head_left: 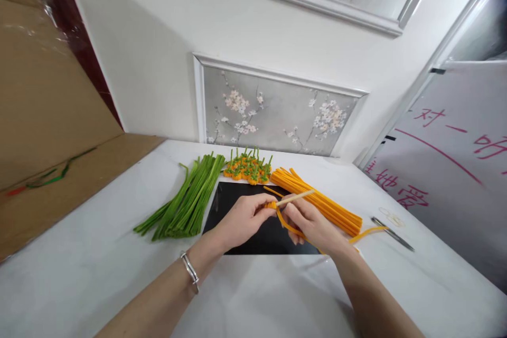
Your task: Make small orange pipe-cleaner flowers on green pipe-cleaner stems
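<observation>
Over a black mat (pixel 253 243), my left hand (pixel 246 217) is closed in a pinch on a pale wooden stick (pixel 295 197). Orange pipe cleaner is wound around the stick's left end, right at the fingertips. From that coil a free length of orange pipe cleaner (pixel 285 224) curves down into my right hand (pixel 311 222), whose fingers are closed on it. The stick's bare end points right, passing above my right hand. Part of the coil is hidden by my left fingers.
Green pipe cleaners (pixel 190 200) lie bundled at left. Several small orange pieces with green stems (pixel 249 166) stand behind the mat. An orange pipe cleaner bundle (pixel 332 211) lies at right, near a slim metal tool (pixel 394 235). Cardboard (pixel 51 90) borders the left; a whiteboard (pixel 447 169) the right.
</observation>
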A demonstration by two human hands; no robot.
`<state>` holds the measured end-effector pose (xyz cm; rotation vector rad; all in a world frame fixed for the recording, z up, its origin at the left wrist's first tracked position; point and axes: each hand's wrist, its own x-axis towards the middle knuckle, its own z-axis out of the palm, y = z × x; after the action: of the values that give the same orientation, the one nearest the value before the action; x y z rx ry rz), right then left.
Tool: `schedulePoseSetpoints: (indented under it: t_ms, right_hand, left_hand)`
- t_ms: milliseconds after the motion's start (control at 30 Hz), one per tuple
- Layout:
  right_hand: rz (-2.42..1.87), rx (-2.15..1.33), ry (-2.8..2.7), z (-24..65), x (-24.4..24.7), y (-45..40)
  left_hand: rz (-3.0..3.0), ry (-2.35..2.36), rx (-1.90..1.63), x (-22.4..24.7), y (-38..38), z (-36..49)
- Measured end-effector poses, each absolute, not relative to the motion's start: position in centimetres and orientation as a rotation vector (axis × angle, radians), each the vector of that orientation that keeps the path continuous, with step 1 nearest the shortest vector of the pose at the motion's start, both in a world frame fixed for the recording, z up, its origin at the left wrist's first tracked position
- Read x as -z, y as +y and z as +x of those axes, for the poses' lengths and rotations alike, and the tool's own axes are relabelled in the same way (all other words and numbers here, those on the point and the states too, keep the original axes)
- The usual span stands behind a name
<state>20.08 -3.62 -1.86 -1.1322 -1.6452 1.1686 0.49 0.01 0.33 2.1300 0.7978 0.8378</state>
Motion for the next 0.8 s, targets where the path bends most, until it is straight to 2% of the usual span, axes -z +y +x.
schedulePoseSetpoints:
  t_ms: [200, 467, 600, 800]
  right_hand:
    - [-1.367, -0.788, -2.177, 21.7, 0.7, -4.8]
    - [-1.133, -0.100, -1.971, 21.0, -0.1, -4.4]
    - [-1.174, -0.077, -1.894, 21.7, -0.2, -3.5]
    - [-1.247, -0.325, -1.921, 23.3, 0.6, -1.8]
  left_hand:
    - [2.217, 0.979, -0.891, 0.0, 1.1, -0.2]
    - [2.554, 0.909, -0.769, 0.8, 0.6, -0.1]
    - [2.637, 0.766, -0.714, 0.5, 0.0, 0.3]
    - [2.560, 0.574, -0.777, -0.2, -0.6, 0.7]
